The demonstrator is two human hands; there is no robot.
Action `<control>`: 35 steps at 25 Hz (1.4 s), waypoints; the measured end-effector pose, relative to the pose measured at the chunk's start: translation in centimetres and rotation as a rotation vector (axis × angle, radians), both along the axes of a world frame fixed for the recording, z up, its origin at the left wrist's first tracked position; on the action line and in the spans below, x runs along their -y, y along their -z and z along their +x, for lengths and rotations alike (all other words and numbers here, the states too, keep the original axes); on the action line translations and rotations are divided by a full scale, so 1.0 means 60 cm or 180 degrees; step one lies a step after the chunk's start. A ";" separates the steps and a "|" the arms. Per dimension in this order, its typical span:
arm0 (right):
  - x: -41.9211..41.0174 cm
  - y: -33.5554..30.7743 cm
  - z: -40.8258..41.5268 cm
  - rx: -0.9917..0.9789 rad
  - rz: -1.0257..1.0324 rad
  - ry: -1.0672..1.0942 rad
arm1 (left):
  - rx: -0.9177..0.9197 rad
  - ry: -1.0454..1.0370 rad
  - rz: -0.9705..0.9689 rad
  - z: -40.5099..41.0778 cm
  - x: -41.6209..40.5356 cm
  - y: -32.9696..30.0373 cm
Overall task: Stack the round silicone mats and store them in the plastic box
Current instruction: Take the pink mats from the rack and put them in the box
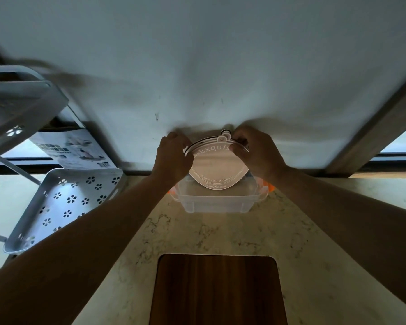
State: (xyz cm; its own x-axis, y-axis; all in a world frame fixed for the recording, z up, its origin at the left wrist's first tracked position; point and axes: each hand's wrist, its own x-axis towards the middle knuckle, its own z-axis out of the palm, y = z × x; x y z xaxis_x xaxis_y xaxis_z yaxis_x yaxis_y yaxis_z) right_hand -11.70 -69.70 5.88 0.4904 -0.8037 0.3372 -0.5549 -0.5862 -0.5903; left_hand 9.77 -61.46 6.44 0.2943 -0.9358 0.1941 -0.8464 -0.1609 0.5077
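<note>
A stack of round silicone mats (pixel 217 168) is tilted up on edge, its pale pink front face printed with white lettering and a hanging tab at the top. Darker mat rims show behind the front one. My left hand (pixel 174 156) grips the stack's left edge and my right hand (pixel 256 153) grips its upper right edge. The lower edge of the stack dips into the clear plastic box (pixel 218 200), which stands open on the marble counter against the wall. Orange latches show at the box's sides.
A white perforated metal rack (pixel 63 202) with a tilted tray stands at the left, a printed cardboard sheet (pixel 73 148) behind it. A dark wooden cutting board (pixel 217 289) lies at the near edge of the counter. The wall rises right behind the box.
</note>
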 end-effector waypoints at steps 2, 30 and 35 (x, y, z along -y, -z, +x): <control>0.001 -0.002 -0.002 -0.0015 0.0044 -0.0024 | -0.0030 0.0030 0.0030 -0.002 -0.002 0.002; -0.240 -0.242 -0.109 -0.1083 0.0632 -0.0092 | 0.0715 -0.0058 0.0417 -0.056 -0.265 -0.239; -0.328 -0.299 -0.126 -0.1231 0.0368 -0.0146 | 0.0913 -0.0058 0.0512 -0.071 -0.345 -0.281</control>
